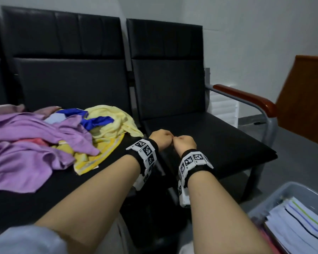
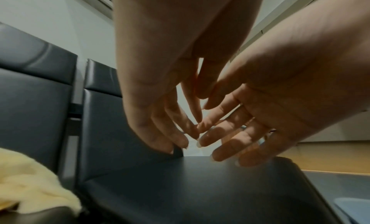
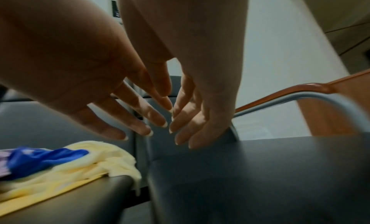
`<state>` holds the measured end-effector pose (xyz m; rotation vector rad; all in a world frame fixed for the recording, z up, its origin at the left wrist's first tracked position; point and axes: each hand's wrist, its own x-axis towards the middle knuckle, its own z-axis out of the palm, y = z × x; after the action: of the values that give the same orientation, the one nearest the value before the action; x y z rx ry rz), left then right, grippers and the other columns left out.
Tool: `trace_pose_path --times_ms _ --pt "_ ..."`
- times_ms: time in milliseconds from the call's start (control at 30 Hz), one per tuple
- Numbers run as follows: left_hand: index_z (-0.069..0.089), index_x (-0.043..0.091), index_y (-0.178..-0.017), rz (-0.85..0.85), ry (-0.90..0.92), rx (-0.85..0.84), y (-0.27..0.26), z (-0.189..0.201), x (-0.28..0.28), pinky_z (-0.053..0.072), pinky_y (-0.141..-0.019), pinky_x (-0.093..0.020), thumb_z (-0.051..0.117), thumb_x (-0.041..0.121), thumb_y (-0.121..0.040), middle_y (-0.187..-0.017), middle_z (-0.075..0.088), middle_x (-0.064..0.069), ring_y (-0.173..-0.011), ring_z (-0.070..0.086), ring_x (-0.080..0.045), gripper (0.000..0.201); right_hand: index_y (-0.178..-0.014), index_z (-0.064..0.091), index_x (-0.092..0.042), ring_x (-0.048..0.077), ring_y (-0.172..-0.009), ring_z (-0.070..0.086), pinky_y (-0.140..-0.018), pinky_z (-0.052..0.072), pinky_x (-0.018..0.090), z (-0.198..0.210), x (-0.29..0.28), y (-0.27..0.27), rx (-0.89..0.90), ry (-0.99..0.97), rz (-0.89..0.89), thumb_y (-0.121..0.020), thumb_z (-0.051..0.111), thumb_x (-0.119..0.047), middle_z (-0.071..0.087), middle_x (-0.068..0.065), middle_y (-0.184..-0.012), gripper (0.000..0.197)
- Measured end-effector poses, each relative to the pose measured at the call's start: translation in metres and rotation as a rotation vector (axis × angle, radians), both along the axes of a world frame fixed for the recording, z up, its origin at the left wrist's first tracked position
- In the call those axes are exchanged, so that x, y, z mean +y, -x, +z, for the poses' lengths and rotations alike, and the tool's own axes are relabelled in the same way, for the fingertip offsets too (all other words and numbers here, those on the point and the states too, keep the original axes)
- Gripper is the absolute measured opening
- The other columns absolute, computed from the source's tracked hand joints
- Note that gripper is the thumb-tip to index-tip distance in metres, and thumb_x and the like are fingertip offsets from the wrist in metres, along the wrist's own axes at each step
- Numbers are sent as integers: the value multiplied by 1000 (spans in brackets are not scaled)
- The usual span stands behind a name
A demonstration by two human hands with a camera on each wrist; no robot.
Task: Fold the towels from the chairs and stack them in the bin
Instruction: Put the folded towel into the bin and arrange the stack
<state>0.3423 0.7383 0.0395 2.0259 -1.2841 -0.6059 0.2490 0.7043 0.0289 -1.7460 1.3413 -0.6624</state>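
Far left, on the seat of the left chair [image 1: 72,85]: a loose heap of towels. Purple towels [image 1: 22,143] spread widest, reaching the near-left edge; a pink one is just visible under them. A blue cloth [image 1: 97,121] lies twisted on top toward the right of the heap. A pale yellow towel [image 1: 114,121] sits at the heap's right end, its edge hanging slightly over the seat's side, next to the gap between chairs; the right wrist view shows the same towel [image 3: 96,164] with the blue piece [image 3: 40,159] on it. Centre: both hands over the front-left part of the right chair [image 1: 200,136] seat, above the dark cushion, not touching it as far as the wrist views show. Left hand [image 1: 161,137] and right hand [image 1: 184,143] are side by side, fingertips meeting or nearly meeting. Left grip: fingers [image 2: 172,129] extended and relaxed, holding nothing. Right grip: fingers [image 3: 186,126] likewise straight and loose, holding nothing. Both wrists carry black bands with printed marker squares. Right: a brown wooden armrest [image 1: 246,96] on a grey metal frame, then a brown wooden panel. Near right corner: a grey bin [image 1: 275,195] on the floor, with folded white striped cloth [image 1: 297,228] lying in it.
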Motion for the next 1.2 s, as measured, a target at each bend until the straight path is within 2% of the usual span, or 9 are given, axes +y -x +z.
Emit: trace_pose_path --times_ms 133,300,467,633,800,933,1033,1100,1200 --pt "68 12 -111 90 -56 -140 -42 4 21 44 -96 -30 46 16 -92 -119 63 -7 -115 54 -24 30 -99 73 -13 25 -89 64 -84 53 33 0 12 -40 -55 -3 88 -90 51 -21 68 5 -88 25" --pt "63 7 -115 231 -154 -209 -93 2 37 41 -88 -30 43 20 -93 -121 61 -11 -113 54 -28 32 -105 71 -17 21 -90 61 -72 44 25 4 25 -76 -61 66 208 -91 49 -23 68 4 -101 27" --pt "57 9 -125 386 -262 -239 -139 -2 49 40 -98 -34 40 24 -94 -131 54 -11 -120 50 -29 38 -104 70 -21 18 -92 60 -74 44 25 -4 30 -99 -110 101 276 -93 51 -25 67 0 -103 23" --pt "30 11 -147 678 -369 -224 -167 -3 60 27 -113 -45 40 31 -92 -154 19 -15 -139 25 -34 59 -90 69 -26 20 -95 65 -87 54 37 -15 25 -117 -185 65 253 -91 52 -26 70 0 -100 17" --pt "16 7 -150 838 -410 -107 -182 -7 77 14 -118 -48 51 39 -95 -157 -9 -21 -145 2 -38 72 -75 64 -28 23 -91 66 -84 56 40 -20 33 -136 -250 0 260 -91 51 -24 70 3 -95 21" --pt "25 9 -147 753 -570 -189 -197 -23 80 24 -114 -47 56 37 -93 -149 15 -25 -139 20 -40 69 -84 70 -12 24 -84 65 -83 54 41 -27 43 -152 -254 14 329 -89 50 -22 70 12 -94 22" --pt "18 7 -150 731 -530 -295 -203 -22 81 31 -109 -44 65 45 -85 -146 30 -25 -135 31 -39 89 -85 70 -22 22 -90 66 -89 55 40 -33 45 -160 -244 3 389 -89 52 -24 70 2 -94 19" --pt "38 4 -138 761 -363 -228 -207 -11 80 43 -92 -33 57 33 -93 -127 49 -18 -113 52 -30 57 -82 68 -25 23 -92 66 -90 54 40 -35 44 -162 -249 -7 409 -88 53 -24 70 1 -95 17" --pt "54 0 -121 823 -72 -22 -201 6 79 43 -68 -29 51 19 -90 -109 56 -15 -84 52 -22 36 -93 71 -23 21 -95 66 -91 54 40 -37 37 -160 -246 -41 408 -85 59 -24 69 -2 -99 14"
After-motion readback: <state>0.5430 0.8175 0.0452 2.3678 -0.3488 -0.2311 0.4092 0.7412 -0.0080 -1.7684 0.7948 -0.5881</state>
